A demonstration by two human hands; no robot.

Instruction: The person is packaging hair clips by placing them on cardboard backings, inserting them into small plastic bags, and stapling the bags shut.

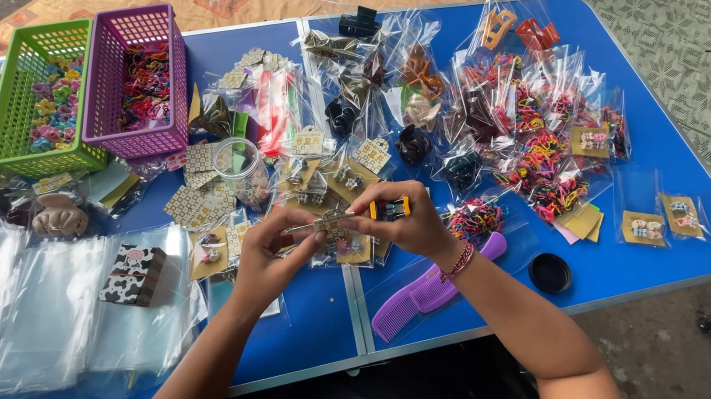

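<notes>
My left hand [275, 253] pinches the near end of a small clear packet with a patterned card [328, 223] above the blue folding table [631, 255]. My right hand [406, 222] grips a small yellow and black stapler [391, 208] against the packet's far end. A red bead bracelet circles my right wrist. A purple comb [425, 293] lies just under my right forearm.
A green basket [21, 116] and a purple basket [134, 84] of hair ties stand at the left. Several clear bags of hair clips and elastics cover the table's far half. Empty clear sleeves [27, 306] lie at the near left. A black lid [550, 273] sits near the right edge.
</notes>
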